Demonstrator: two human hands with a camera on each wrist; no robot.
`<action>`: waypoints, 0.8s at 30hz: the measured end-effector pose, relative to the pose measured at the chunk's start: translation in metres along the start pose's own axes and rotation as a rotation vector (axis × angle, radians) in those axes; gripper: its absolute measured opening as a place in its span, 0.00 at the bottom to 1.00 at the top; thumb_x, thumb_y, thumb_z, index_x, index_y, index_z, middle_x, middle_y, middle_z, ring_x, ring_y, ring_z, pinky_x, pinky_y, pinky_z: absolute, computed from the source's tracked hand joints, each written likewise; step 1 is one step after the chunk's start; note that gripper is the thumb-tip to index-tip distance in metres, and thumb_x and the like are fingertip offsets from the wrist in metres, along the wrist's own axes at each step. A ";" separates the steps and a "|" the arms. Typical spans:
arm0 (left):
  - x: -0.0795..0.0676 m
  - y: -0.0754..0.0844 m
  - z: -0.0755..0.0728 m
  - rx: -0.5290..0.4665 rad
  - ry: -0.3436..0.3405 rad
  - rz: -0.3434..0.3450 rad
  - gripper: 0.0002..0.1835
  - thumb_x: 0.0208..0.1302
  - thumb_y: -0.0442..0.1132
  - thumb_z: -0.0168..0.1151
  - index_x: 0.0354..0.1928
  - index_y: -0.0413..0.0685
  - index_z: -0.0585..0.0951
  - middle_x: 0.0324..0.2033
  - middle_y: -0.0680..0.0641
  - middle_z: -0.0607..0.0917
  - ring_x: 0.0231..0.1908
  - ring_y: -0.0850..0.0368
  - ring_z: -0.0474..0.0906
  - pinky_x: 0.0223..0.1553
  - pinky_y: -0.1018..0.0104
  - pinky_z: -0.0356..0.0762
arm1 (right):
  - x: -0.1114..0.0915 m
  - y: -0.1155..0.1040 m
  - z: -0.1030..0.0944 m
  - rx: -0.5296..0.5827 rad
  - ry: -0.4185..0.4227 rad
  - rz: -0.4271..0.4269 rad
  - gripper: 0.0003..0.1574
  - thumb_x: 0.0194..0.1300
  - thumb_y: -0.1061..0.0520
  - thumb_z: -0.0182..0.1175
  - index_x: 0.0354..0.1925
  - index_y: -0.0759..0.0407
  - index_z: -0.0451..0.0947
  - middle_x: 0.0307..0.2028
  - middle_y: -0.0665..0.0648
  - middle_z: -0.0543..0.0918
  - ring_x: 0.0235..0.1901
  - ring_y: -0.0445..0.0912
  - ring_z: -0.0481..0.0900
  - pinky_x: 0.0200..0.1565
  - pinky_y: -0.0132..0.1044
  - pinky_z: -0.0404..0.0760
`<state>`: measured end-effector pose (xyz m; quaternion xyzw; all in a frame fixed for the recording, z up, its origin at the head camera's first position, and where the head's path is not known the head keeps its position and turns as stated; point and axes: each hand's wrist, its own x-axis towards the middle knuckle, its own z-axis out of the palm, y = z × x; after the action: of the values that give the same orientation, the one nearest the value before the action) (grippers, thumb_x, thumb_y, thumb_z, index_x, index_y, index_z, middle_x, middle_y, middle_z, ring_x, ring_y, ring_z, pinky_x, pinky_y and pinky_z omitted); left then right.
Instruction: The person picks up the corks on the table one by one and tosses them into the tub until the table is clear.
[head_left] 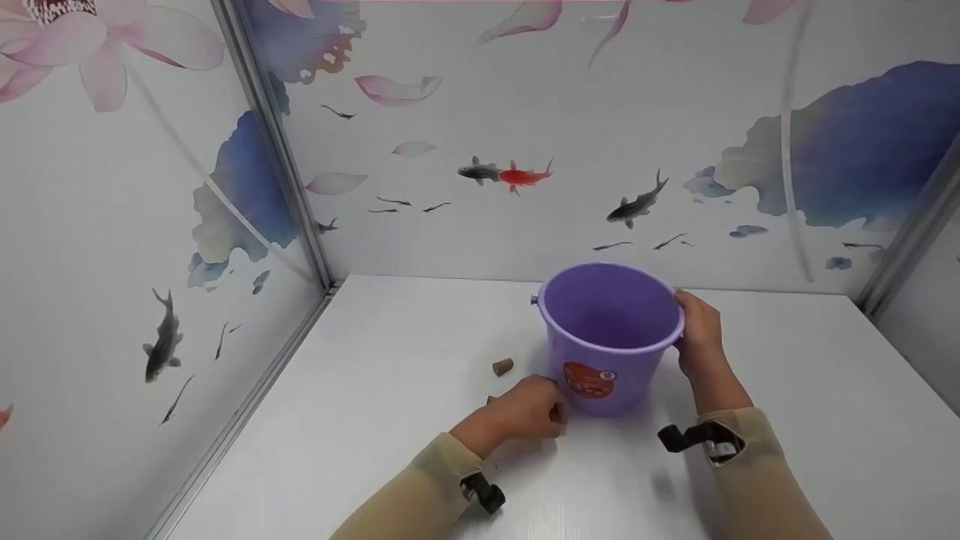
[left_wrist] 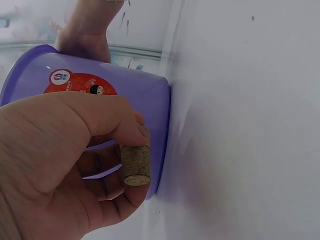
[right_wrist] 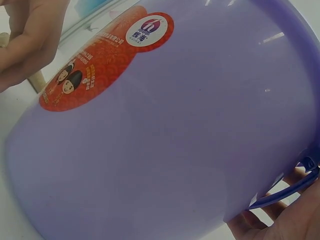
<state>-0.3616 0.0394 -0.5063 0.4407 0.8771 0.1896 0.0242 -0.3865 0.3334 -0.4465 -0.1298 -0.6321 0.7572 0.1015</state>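
Note:
A purple bucket (head_left: 646, 375) with a red label stands upright on the white table. My right hand (head_left: 699, 330) holds it at the right side of its rim; in the right wrist view that hand's fingers (right_wrist: 295, 215) are curled by the bucket's handle (right_wrist: 287, 192). My left hand (head_left: 529, 409) is low in front of the bucket's left side, near its base. Between thumb and fingers it pinches a small cork (left_wrist: 135, 166), seen in the left wrist view. A second cork (head_left: 503, 367) lies on the table left of the bucket.
A bit of another brown piece (head_left: 490, 400) shows behind my left hand, mostly hidden. The white table (head_left: 360, 420) meets a printed back wall (head_left: 450, 240) just behind the bucket. A side wall (head_left: 90, 262) with a metal edge stands at the left.

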 end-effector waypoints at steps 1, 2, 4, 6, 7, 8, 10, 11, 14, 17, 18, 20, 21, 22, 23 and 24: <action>0.000 0.000 -0.001 -0.001 0.002 -0.001 0.12 0.56 0.29 0.70 0.21 0.51 0.80 0.18 0.58 0.72 0.26 0.64 0.64 0.32 0.74 0.61 | 0.000 0.000 0.000 -0.001 0.002 -0.002 0.17 0.83 0.48 0.48 0.45 0.51 0.83 0.37 0.41 0.83 0.42 0.38 0.80 0.45 0.32 0.84; -0.001 0.000 -0.002 0.005 0.006 -0.001 0.11 0.55 0.29 0.70 0.22 0.51 0.80 0.19 0.59 0.72 0.26 0.64 0.64 0.32 0.74 0.61 | -0.001 0.000 0.001 -0.004 0.004 -0.006 0.17 0.83 0.48 0.48 0.45 0.50 0.83 0.36 0.41 0.83 0.42 0.38 0.80 0.45 0.31 0.84; -0.002 0.000 -0.006 0.007 0.016 -0.003 0.11 0.54 0.28 0.70 0.22 0.51 0.80 0.19 0.58 0.72 0.26 0.64 0.64 0.32 0.74 0.61 | -0.001 0.001 0.001 -0.010 0.007 -0.011 0.18 0.83 0.49 0.48 0.44 0.50 0.83 0.35 0.41 0.83 0.41 0.38 0.80 0.44 0.31 0.84; -0.003 0.000 -0.011 -0.005 0.023 -0.008 0.12 0.53 0.27 0.69 0.22 0.50 0.79 0.19 0.57 0.71 0.26 0.63 0.63 0.31 0.73 0.60 | -0.001 0.001 0.002 -0.013 0.008 -0.012 0.18 0.83 0.49 0.48 0.43 0.50 0.83 0.35 0.41 0.83 0.41 0.38 0.80 0.44 0.32 0.84; -0.004 0.000 -0.013 -0.013 0.029 -0.013 0.13 0.53 0.26 0.69 0.22 0.51 0.78 0.19 0.57 0.71 0.26 0.64 0.63 0.31 0.74 0.60 | -0.001 0.001 0.002 -0.015 0.010 -0.013 0.18 0.83 0.49 0.48 0.42 0.50 0.83 0.35 0.42 0.83 0.41 0.38 0.80 0.45 0.32 0.84; -0.005 0.000 -0.015 -0.019 0.034 -0.014 0.13 0.53 0.25 0.68 0.22 0.51 0.78 0.19 0.57 0.71 0.26 0.64 0.63 0.31 0.74 0.60 | -0.001 0.001 0.003 -0.018 0.010 -0.012 0.18 0.82 0.49 0.48 0.42 0.50 0.83 0.36 0.42 0.83 0.42 0.39 0.80 0.46 0.33 0.84; -0.006 0.000 -0.020 -0.033 0.038 -0.019 0.14 0.53 0.24 0.67 0.22 0.52 0.77 0.20 0.57 0.70 0.26 0.64 0.62 0.31 0.73 0.60 | -0.001 0.001 0.003 -0.018 0.011 -0.010 0.18 0.82 0.49 0.47 0.43 0.51 0.83 0.36 0.42 0.83 0.43 0.40 0.79 0.47 0.33 0.84; -0.006 0.000 -0.021 -0.035 0.039 -0.020 0.14 0.53 0.24 0.67 0.22 0.51 0.76 0.20 0.56 0.70 0.26 0.64 0.62 0.31 0.73 0.60 | -0.001 0.001 0.003 -0.013 0.009 -0.009 0.18 0.82 0.49 0.47 0.43 0.51 0.83 0.36 0.42 0.83 0.43 0.40 0.79 0.46 0.33 0.84; -0.006 0.002 -0.022 -0.022 0.040 -0.020 0.12 0.54 0.25 0.68 0.24 0.51 0.80 0.21 0.57 0.73 0.28 0.64 0.65 0.31 0.74 0.62 | -0.001 0.000 0.003 0.013 0.005 0.004 0.17 0.82 0.49 0.48 0.44 0.51 0.82 0.37 0.42 0.83 0.43 0.40 0.80 0.46 0.33 0.84; -0.005 0.005 -0.022 -0.021 0.025 -0.021 0.09 0.57 0.27 0.70 0.28 0.50 0.83 0.23 0.56 0.76 0.29 0.64 0.68 0.32 0.74 0.64 | -0.001 -0.001 0.002 0.032 -0.002 0.002 0.16 0.82 0.49 0.49 0.43 0.50 0.83 0.36 0.42 0.83 0.41 0.39 0.80 0.44 0.33 0.84; -0.004 0.006 -0.022 -0.020 0.023 -0.019 0.09 0.58 0.27 0.70 0.29 0.50 0.83 0.23 0.56 0.77 0.29 0.64 0.68 0.32 0.74 0.65 | 0.000 -0.002 0.002 0.034 -0.003 0.002 0.16 0.82 0.49 0.49 0.42 0.50 0.83 0.36 0.42 0.83 0.41 0.39 0.80 0.44 0.33 0.84; -0.003 0.009 -0.022 -0.018 0.021 -0.006 0.10 0.58 0.27 0.70 0.28 0.51 0.82 0.23 0.56 0.76 0.29 0.64 0.68 0.32 0.74 0.64 | 0.001 -0.002 0.001 0.031 -0.008 -0.004 0.17 0.82 0.49 0.49 0.40 0.49 0.83 0.35 0.43 0.83 0.39 0.39 0.80 0.43 0.32 0.84; -0.002 0.010 -0.024 -0.016 0.025 0.006 0.10 0.58 0.27 0.69 0.27 0.51 0.82 0.22 0.56 0.75 0.29 0.64 0.67 0.31 0.74 0.63 | 0.001 -0.002 0.000 0.030 -0.008 -0.007 0.17 0.82 0.49 0.49 0.40 0.49 0.83 0.34 0.43 0.83 0.39 0.39 0.80 0.42 0.32 0.84; -0.002 0.011 -0.025 -0.011 0.031 0.018 0.11 0.57 0.26 0.69 0.27 0.51 0.81 0.22 0.56 0.75 0.28 0.64 0.67 0.31 0.74 0.63 | 0.001 -0.002 0.000 0.029 -0.007 -0.006 0.18 0.82 0.49 0.49 0.39 0.49 0.83 0.34 0.43 0.83 0.37 0.39 0.80 0.41 0.32 0.84; -0.002 0.012 -0.026 -0.011 0.036 0.032 0.11 0.55 0.25 0.69 0.26 0.51 0.81 0.22 0.56 0.75 0.29 0.64 0.67 0.32 0.75 0.62 | 0.001 -0.001 0.000 0.035 -0.008 -0.003 0.18 0.82 0.49 0.49 0.38 0.49 0.83 0.33 0.43 0.83 0.37 0.39 0.80 0.40 0.32 0.84; -0.002 0.013 -0.027 -0.007 0.042 0.047 0.12 0.54 0.25 0.68 0.25 0.51 0.81 0.22 0.56 0.75 0.29 0.64 0.67 0.32 0.75 0.61 | 0.001 0.000 0.000 0.040 -0.009 0.001 0.19 0.82 0.49 0.49 0.37 0.49 0.83 0.33 0.43 0.83 0.37 0.39 0.80 0.41 0.32 0.84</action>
<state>-0.3560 0.0361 -0.4765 0.4571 0.8661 0.2022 0.0029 -0.3875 0.3343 -0.4464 -0.1249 -0.6172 0.7703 0.1009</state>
